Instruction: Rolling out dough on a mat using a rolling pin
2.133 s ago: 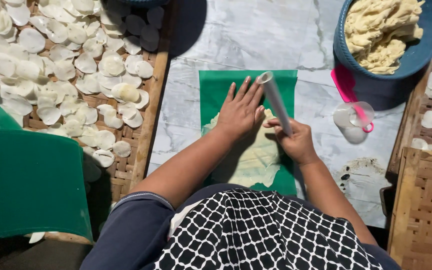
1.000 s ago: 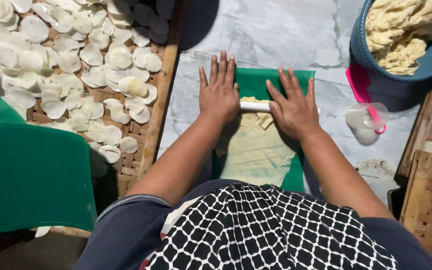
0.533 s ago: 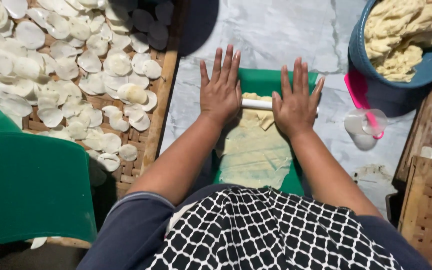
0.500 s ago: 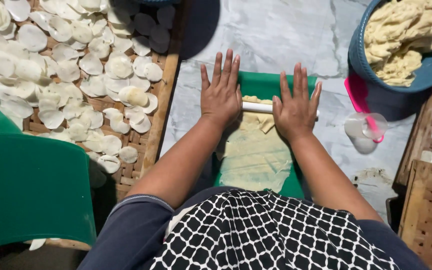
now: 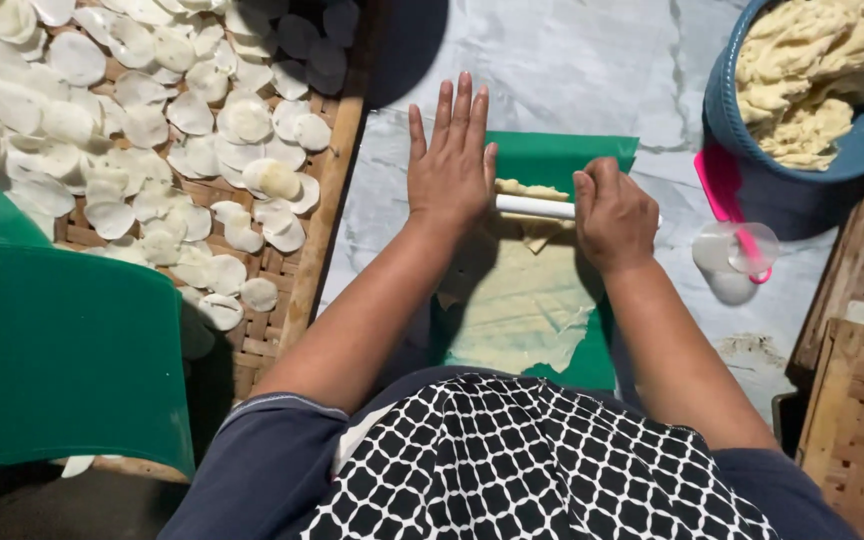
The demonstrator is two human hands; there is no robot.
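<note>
While left hand [image 5: 449, 170] is staying flat on white rolling pin [image 5: 535, 207], we're now curling right hand [image 5: 614, 215] round it, flattening dough sheet [image 5: 517, 305] further.

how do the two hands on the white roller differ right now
The left hand lies flat, fingers straight and spread, palm pressing on the white roller. The right hand is curled, fingers bent down over the roller. The left hand's fingertips reach farther up the green mat than the right hand's knuckles. Both rest on the roller, above the thin pale dough sheet.
</note>
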